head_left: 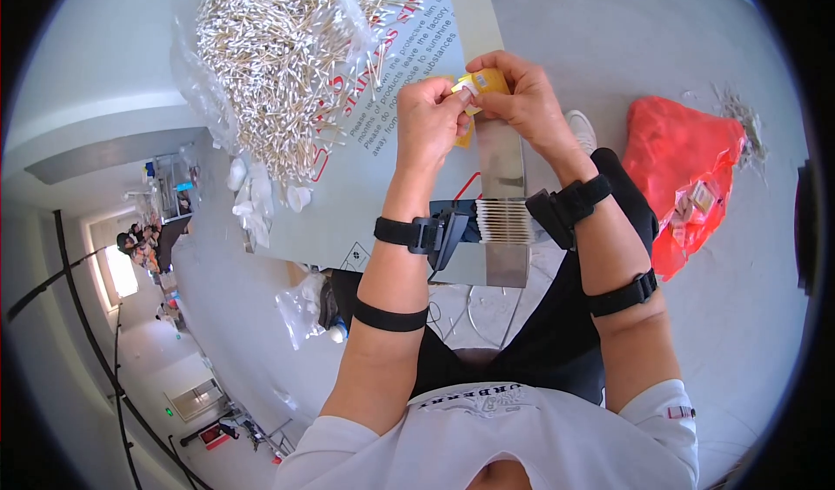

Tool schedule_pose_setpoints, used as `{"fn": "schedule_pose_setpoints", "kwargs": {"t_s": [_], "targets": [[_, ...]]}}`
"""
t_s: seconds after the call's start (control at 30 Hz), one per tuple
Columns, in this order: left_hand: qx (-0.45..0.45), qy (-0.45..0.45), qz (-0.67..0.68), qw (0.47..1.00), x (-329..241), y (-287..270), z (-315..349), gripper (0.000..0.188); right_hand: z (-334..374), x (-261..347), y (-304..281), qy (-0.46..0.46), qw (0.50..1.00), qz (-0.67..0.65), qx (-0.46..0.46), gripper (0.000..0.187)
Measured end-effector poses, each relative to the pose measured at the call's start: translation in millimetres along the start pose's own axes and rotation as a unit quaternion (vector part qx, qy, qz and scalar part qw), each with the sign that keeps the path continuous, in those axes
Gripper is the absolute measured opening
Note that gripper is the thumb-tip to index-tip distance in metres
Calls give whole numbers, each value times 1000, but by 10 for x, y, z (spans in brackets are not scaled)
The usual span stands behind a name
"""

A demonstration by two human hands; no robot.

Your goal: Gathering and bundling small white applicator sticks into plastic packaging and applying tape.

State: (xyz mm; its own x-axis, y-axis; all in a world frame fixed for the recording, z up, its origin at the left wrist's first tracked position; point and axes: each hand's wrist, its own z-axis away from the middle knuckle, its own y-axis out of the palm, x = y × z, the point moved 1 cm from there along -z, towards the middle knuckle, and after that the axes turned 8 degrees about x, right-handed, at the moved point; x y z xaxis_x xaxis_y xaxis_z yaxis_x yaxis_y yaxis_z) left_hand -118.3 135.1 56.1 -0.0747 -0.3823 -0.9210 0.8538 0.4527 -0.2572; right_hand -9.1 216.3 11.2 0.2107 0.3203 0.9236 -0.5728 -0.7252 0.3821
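Both hands meet over the far right edge of the table. My left hand (pixel 429 118) is closed, its thumb and fingers pinching a small yellow-and-white packet (pixel 490 80). From the other side my right hand (pixel 529 100) grips the same packet between thumb and fingers. Another bit of yellow shows below the fingers, and I cannot tell whether it belongs to that packet. Nearer to me, a neat row of cotton swabs (pixel 504 221) lies side by side at the table edge, between my wrists. A large heap of loose cotton swabs (pixel 261 73) spreads out left of my hands.
The table (pixel 344 216) has a printed film and a bare metal edge strip. Clear plastic (pixel 204 90) lies around the heap, with crumpled white bags (pixel 252 203) nearer. On the floor at right sits a red plastic bag (pixel 678 151). Black straps circle both forearms.
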Motion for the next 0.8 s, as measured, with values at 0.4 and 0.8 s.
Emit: {"fn": "schedule_pose_setpoints", "kwargs": {"t_s": [0.4, 0.8], "targets": [[-22, 4, 48, 999, 77, 39, 40, 17, -38, -126, 10, -52, 997, 42, -33, 23], [41, 21, 51, 998, 50, -134, -47, 13, -5, -16, 9, -1, 1000, 28, 10, 25]]}}
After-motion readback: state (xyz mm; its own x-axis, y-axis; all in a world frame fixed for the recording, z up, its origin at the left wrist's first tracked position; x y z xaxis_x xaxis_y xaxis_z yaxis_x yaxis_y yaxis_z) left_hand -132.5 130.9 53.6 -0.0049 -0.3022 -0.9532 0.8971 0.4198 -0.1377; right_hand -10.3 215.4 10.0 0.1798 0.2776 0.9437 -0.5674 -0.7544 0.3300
